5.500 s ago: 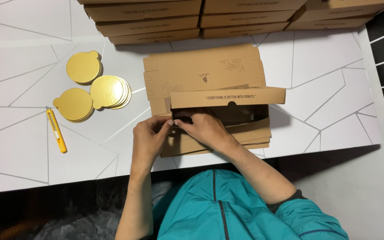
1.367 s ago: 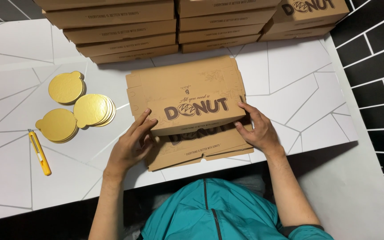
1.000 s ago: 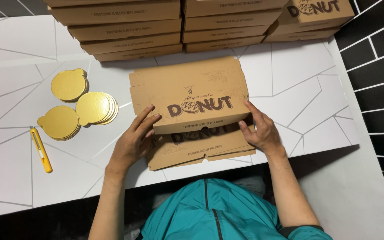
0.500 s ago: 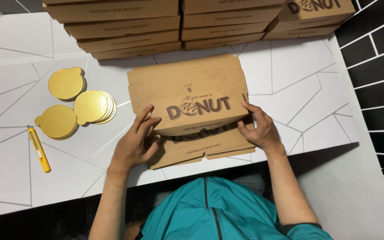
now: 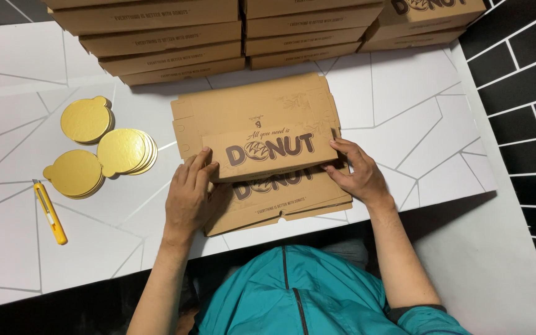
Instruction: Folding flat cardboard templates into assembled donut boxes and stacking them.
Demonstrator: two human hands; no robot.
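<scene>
Cardboard box (image 5: pixel 262 133) flap now folded lower — left hand (image 5: pixel 188 195), right hand (image 5: pixel 355 174) gripping its ends

Two hands hold a brown cardboard box (image 5: pixel 262 133) on a white table (image 5: pixel 417 118). The left hand (image 5: pixel 188 195) presses on the box's left end. The right hand (image 5: pixel 356 172) grips its right end. Flat boxes (image 5: pixel 280 205) lie under it. Gold round boards (image 5: pixel 103 149) and a yellow cutter (image 5: pixel 50 212) lie off to the left. Stacked boxes (image 5: pixel 243 31) sit at the back.
</scene>
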